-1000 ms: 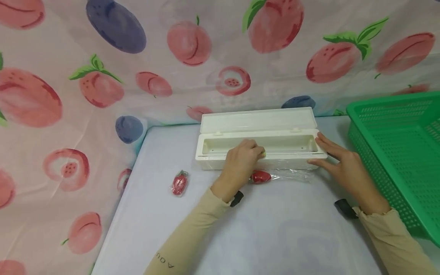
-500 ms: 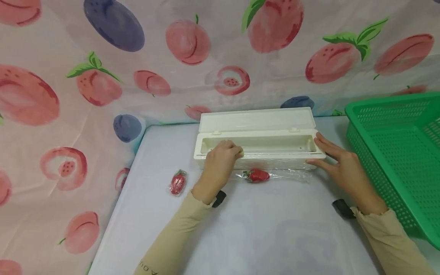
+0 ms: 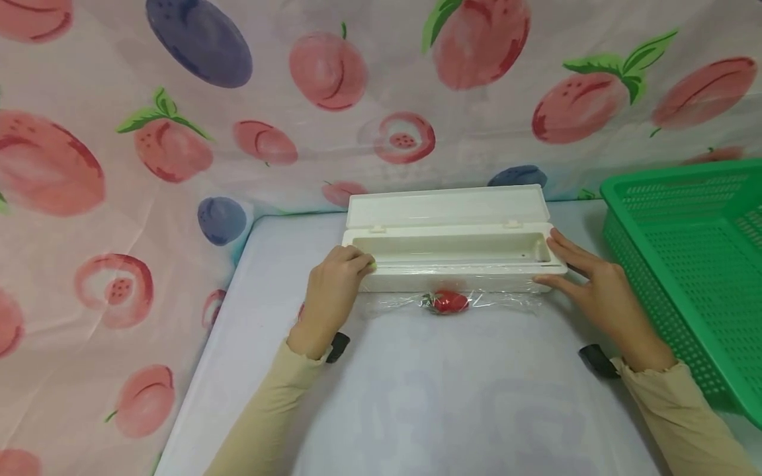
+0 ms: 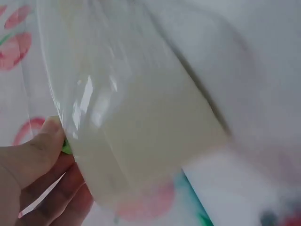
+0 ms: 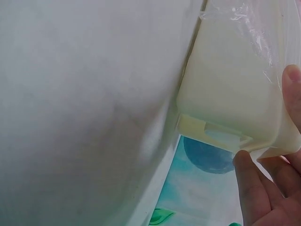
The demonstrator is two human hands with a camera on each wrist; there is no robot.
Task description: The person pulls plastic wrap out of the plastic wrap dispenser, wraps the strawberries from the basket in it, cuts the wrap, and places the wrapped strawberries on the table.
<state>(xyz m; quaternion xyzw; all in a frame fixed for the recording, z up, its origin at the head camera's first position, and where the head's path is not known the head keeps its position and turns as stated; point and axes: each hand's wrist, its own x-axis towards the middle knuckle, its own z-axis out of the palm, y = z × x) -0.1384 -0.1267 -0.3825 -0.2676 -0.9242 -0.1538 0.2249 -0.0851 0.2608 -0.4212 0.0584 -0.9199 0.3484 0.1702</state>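
A long white cling film dispenser (image 3: 455, 248) lies at the table's back edge with its lid (image 3: 446, 208) raised. Near its left front corner my left hand (image 3: 335, 287) pinches a small green slide cutter (image 4: 66, 147), mostly covered by the fingers. My right hand (image 3: 595, 291) grips the dispenser's right end, fingers spread over the end and thumb at the front. Clear film (image 3: 506, 299) hangs over the front onto the table. On or under it lies a red strawberry (image 3: 450, 302) with a green cap; which, I cannot tell. A wrapped strawberry (image 3: 301, 310) is almost hidden behind my left hand.
A green plastic basket (image 3: 645, 251) stands to the right, close beside my right forearm. Fruit-printed cloth (image 3: 333, 145) hangs behind the table and along its left side. White cloth covers the table (image 3: 452, 383).
My left hand has slid left along the dispenser's front edge with the slide cutter, uncovering the middle strawberry and covering the wrapped one. My right hand has kept its grip on the right end.
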